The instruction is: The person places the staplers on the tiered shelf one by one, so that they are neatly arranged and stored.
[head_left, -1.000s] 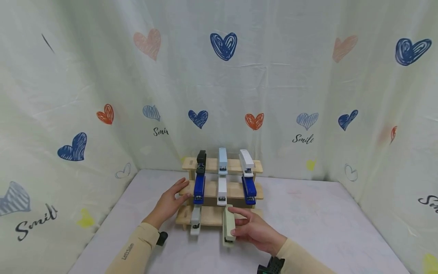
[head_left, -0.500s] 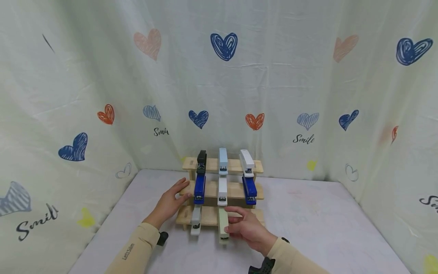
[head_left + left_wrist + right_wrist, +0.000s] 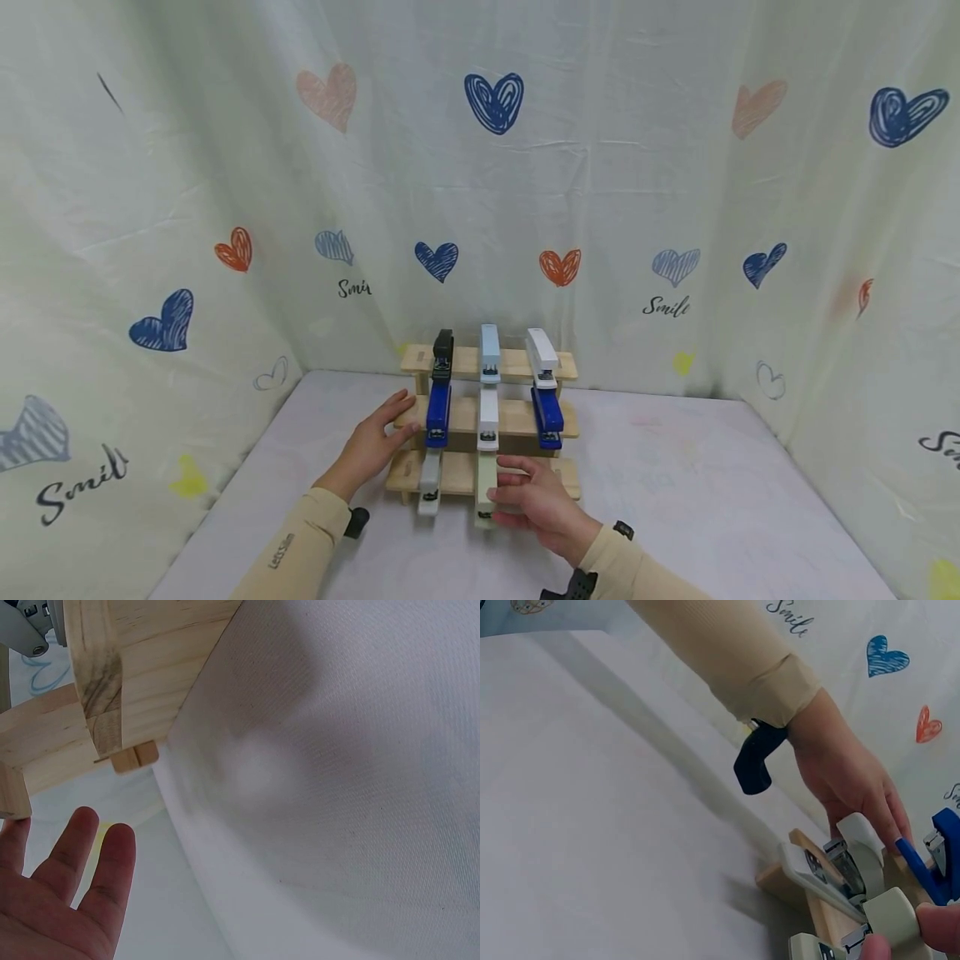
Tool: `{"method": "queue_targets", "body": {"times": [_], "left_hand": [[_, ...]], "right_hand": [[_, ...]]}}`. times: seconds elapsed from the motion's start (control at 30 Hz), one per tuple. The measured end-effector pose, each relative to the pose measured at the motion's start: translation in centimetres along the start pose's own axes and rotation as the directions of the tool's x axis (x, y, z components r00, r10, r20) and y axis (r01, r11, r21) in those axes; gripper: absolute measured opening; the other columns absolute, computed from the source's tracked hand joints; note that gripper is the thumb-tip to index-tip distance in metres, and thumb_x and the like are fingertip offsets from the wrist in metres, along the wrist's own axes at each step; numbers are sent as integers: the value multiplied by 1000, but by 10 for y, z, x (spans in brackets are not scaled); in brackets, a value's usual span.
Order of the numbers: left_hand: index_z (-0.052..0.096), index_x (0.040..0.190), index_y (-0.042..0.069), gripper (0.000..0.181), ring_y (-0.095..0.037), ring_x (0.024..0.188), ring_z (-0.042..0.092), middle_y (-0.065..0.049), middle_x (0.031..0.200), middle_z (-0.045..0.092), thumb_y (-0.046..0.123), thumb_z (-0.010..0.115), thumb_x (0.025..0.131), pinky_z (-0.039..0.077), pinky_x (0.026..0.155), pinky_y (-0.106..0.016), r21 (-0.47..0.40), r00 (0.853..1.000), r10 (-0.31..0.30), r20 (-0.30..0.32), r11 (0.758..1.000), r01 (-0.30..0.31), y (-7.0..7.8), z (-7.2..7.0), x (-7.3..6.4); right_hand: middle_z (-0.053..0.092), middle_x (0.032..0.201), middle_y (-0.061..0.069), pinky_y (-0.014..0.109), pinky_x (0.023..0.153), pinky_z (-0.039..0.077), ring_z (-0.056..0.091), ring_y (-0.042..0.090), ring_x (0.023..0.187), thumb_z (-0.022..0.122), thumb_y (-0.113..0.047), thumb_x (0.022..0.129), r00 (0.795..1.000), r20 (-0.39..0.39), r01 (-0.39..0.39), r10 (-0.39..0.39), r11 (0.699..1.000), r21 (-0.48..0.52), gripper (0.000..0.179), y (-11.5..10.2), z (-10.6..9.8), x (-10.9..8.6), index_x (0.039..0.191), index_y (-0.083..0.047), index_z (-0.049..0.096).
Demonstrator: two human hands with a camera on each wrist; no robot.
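A pale green stapler [image 3: 486, 479] lies on the bottom shelf of a three-tier wooden rack [image 3: 457, 475], its front end jutting over the edge. My right hand [image 3: 543, 507] is at its right side, thumb and fingertips touching it there without wrapping round. In the right wrist view, two fingertips lie against the pale green stapler [image 3: 892, 919]. My left hand [image 3: 372, 442] rests at the left end of the middle shelf, fingers extended. Extended fingers of the left hand [image 3: 71, 889] show below the wooden rack [image 3: 161, 675] in the left wrist view. A grey stapler [image 3: 429, 479] lies left on the bottom shelf.
The middle shelf carries a blue stapler [image 3: 438, 412], a white stapler [image 3: 487, 412] and another blue stapler [image 3: 548, 411]. Above them sit a black stapler [image 3: 442, 352], a light blue stapler [image 3: 489, 346] and a white stapler [image 3: 541, 350]. Behind the table [image 3: 675, 475] hangs a heart-print curtain [image 3: 600, 167].
The pale green stapler has shifted left and straightened in line with the white one behind it. My right hand moved left with it, its fingertips now at its right side. The left hand stays put.
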State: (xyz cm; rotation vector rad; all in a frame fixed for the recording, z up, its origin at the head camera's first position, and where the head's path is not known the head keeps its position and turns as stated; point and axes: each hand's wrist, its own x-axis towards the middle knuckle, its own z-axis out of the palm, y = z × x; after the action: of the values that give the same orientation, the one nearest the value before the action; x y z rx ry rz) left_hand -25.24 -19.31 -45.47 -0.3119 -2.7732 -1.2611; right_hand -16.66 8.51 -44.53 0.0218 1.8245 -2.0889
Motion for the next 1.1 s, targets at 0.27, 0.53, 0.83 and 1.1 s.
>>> {"method": "queue_targets", "body": {"times": [0.27,0.53,0.83,1.1], "left_hand": [[48,149,9,62,-38,144,29,-9,161,30,40,63,98,29,112,-58,1,1000,8,-13,1000,-8,2,1,-2],[47,150,10,60,-38,145,28,-8,161,29,37,63,99,29,112,-58,6,1000,0,-10,1000,0,3,0,-2],[47,150,10,60,-37,145,28,-8,161,29,36,64,99,29,113,-57,8,1000,2,-13,1000,-2,3,0,-2],[46,151,10,60,-38,144,30,-10,161,29,36,63,99,29,112,-57,14,1000,11,-8,1000,-11,1,0,-1]], "right_hand": [[61,117,17,38,78,59,65,20,92,70,3,89,1000,-6,-6,6,1000,20,62,-1,0,5,143,10,39],[58,115,16,37,79,59,63,20,90,70,3,89,1000,-27,-2,3,1000,18,61,-5,0,7,142,10,41],[56,115,16,41,82,58,61,19,93,70,-1,90,1000,-2,21,-21,999,-27,57,-4,-4,3,139,10,43],[51,124,24,45,79,59,63,24,95,69,-7,91,999,-31,13,-20,977,-211,64,-16,-34,-19,143,10,37]]}}
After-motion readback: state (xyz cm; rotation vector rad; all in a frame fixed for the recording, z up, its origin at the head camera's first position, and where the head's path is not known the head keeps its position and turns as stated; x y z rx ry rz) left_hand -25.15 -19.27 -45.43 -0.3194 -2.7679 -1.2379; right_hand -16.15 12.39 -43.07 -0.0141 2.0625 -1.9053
